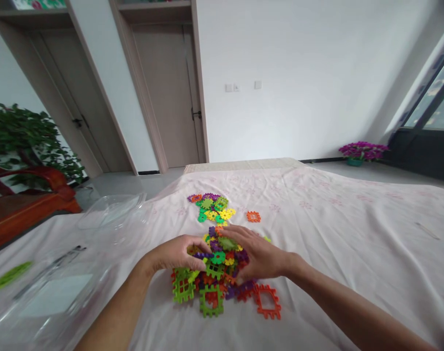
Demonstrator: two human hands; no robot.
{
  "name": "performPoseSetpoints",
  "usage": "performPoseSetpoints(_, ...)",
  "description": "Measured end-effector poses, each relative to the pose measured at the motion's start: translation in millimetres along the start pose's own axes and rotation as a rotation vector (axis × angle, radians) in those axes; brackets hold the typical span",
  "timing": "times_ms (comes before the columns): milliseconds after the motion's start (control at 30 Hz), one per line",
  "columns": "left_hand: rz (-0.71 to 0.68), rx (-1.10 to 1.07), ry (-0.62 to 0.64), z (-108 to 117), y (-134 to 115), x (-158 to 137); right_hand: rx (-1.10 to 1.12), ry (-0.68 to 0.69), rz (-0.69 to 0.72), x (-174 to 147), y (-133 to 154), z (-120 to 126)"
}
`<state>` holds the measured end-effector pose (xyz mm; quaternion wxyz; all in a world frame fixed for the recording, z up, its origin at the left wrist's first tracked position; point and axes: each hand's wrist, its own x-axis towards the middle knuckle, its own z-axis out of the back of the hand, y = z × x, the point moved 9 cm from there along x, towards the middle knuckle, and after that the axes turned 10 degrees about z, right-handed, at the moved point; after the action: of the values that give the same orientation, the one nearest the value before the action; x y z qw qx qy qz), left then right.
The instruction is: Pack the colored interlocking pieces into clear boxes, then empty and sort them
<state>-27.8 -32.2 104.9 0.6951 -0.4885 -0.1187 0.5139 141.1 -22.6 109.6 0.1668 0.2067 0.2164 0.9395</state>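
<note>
A mixed pile of plastic building pieces lies on the pale cloth, between my hands. My left hand [178,252] reaches into its left side with thumb and fingers apart, close to a dark purple piece [203,255]. Over the right side my right hand [256,251] is spread, its fingers touching the pile. A green flower-shaped piece [218,258] shows between the hands. At the near edge lie a green square frame [211,312], a lime square piece [182,286] and an orange square frame [268,301]. The palms hide part of the heap.
Beyond the pile sits a smaller group of yellow, green and purple pieces [211,204], with an orange square piece [253,216] to its right. Clear plastic containers [112,214] stand on the left, near a green oval item [12,274]. A wooden chair [49,178] adjoins the left edge.
</note>
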Motion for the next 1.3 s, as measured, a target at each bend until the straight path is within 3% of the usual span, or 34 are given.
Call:
performPoseSetpoints(67, -0.002, 0.087, -0.036, -2.6, -0.3, 3.3, -0.059, 0.044, 0.030, -0.7, 11.7, -7.2)
performPoseSetpoints(133, -0.008, 0.042, -0.080, -0.3, 1.6, 9.8, -0.101, 0.056, 0.012, 0.8, 11.1, -10.8)
performPoseSetpoints(267, 0.005, -0.113, -0.371, 32.2, 18.4, 27.6, -0.200, 0.012, -0.115, 5.4, -21.8, -3.6)
performPoseSetpoints(333, 0.079, -0.147, -0.470, 45.2, 35.6, 39.6, -0.240, 0.008, -0.167, 7.0, -42.2, -0.8)
performPoseSetpoints(433, 0.169, -0.227, -0.408, 45.4, 55.6, 62.6, -0.262, -0.001, -0.201, 8.8, -65.9, -2.2)
performPoseSetpoints(533, 0.193, -0.273, -0.285, 34.8, 58.5, 81.8, -0.276, -0.037, -0.225, 8.5, -79.8, -7.6)
performPoseSetpoints(667, 0.217, -0.372, -0.156, 16.1, 54.4, 99.4, -0.297, -0.079, -0.231, 6.9, -82.3, -14.1)
performPoseSetpoints(767, 0.238, -0.459, -0.144, 7.8, 55.4, 106.4, -0.306, -0.114, -0.235, 5.8, -78.6, -13.0)
performPoseSetpoints(1033, 0.245, -0.626, -0.071, -5.6, 52.7, 100.9, -0.283, -0.153, -0.251, 5.2, -76.5, -8.2)
performPoseSetpoints(1300, 0.200, -0.624, -0.063, 12.5, 38.7, 76.1, -0.226, -0.211, -0.260, 2.9, -72.4, 0.1)
